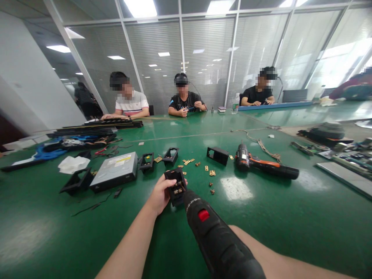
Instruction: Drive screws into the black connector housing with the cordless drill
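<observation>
My left hand (163,193) is closed around a black plastic housing (175,178), its thumb over the near rim. Small brass terminal parts (178,190) sit inside the housing. A black power drill with a red switch (216,232) points forward, its front end right at the housing's right side. The bit is hidden, so I cannot tell what it touches. My right hand is mostly hidden behind the drill, holding it; the wrist and forearm show at the lower right. Loose brass plates (212,173) and brass screws (212,191) lie just beyond.
More black housings (170,155) stand around, beside a silver disc drive (116,170). A second, orange-and-black power tool (264,164) lies right. Black strips and cables pile up left; circuit boards (351,159) lie far right. Several people sit across the green table (87,240).
</observation>
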The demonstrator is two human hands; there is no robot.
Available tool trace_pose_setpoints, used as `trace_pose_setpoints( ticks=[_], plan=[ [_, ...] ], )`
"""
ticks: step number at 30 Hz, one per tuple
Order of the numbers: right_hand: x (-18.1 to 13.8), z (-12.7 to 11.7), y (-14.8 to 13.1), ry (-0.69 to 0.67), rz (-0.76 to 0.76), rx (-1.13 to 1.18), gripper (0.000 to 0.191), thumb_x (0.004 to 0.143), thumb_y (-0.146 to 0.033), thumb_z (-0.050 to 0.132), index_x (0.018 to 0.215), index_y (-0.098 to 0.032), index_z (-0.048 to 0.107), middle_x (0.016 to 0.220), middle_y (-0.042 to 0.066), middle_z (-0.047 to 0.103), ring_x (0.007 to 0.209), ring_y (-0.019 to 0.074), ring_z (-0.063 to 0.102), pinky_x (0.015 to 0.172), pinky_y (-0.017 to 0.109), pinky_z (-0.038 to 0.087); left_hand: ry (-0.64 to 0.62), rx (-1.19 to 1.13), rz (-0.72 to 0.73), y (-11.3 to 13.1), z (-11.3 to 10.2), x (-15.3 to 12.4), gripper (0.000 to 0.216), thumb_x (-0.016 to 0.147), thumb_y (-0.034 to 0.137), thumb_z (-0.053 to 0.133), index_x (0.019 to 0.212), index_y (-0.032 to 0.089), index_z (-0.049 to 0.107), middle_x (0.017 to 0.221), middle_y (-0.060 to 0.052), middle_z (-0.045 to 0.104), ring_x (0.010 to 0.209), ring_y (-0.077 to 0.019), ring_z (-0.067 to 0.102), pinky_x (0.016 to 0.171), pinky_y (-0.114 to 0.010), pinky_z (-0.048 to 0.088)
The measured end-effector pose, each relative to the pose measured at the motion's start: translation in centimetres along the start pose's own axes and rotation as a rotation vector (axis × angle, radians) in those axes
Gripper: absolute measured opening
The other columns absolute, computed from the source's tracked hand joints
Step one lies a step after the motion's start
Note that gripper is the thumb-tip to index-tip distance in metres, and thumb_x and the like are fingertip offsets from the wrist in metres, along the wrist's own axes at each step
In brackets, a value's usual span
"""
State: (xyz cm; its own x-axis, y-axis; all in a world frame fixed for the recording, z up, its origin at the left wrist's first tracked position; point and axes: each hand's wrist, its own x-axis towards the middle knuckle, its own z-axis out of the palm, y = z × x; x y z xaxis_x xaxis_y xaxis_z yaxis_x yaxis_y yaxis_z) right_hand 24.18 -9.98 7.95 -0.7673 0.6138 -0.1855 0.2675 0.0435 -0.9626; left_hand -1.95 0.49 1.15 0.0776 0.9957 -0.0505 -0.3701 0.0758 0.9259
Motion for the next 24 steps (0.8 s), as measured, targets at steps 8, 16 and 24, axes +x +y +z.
trace_pose_setpoints(
  ticks=[8, 16, 24],
  plan=[
    [0.5, -0.3, 0.2, -0.014, 0.006, 0.015, 0.038, 0.097, -0.04, 0.064, 0.127, -0.017, 0.061, 0.128, 0.01, 0.063, 0.109, 0.0237, 0.065, 0.092, 0.045, 0.058, 0.008, 0.004, -0.001, 0.0, 0.0, -0.1, 0.041, 0.07, 0.023, 0.072, 0.109, 0.012, 0.066, 0.096, -0.016, 0.078, 0.091, -0.0334, 0.073, 0.079, -0.043, 0.056],
    [1.0, -0.5, 1.1, -0.056, 0.026, 0.036, 0.035, 0.096, -0.041, 0.065, 0.121, -0.016, 0.063, 0.118, 0.008, 0.066, 0.099, 0.0201, 0.067, 0.085, 0.04, 0.059, 0.032, -0.028, -0.029, 0.4, 0.5, -0.3, 0.041, 0.08, 0.04, 0.071, 0.11, 0.012, 0.066, 0.096, -0.017, 0.077, 0.086, -0.0324, 0.074, 0.07, -0.04, 0.057],
    [2.2, 0.2, 2.5, -0.048, 0.033, 0.068, 0.044, 0.064, -0.051, 0.09, 0.069, -0.015, 0.066, 0.059, -0.004, 0.053, 0.065, 0.013, 0.058, 0.063, 0.026, 0.051, 0.04, -0.051, -0.051, 0.3, 0.3, -0.2, 0.044, 0.086, 0.049, 0.068, 0.109, 0.012, 0.067, 0.095, -0.016, 0.077, 0.087, -0.0321, 0.075, 0.069, -0.039, 0.058]
  ],
)
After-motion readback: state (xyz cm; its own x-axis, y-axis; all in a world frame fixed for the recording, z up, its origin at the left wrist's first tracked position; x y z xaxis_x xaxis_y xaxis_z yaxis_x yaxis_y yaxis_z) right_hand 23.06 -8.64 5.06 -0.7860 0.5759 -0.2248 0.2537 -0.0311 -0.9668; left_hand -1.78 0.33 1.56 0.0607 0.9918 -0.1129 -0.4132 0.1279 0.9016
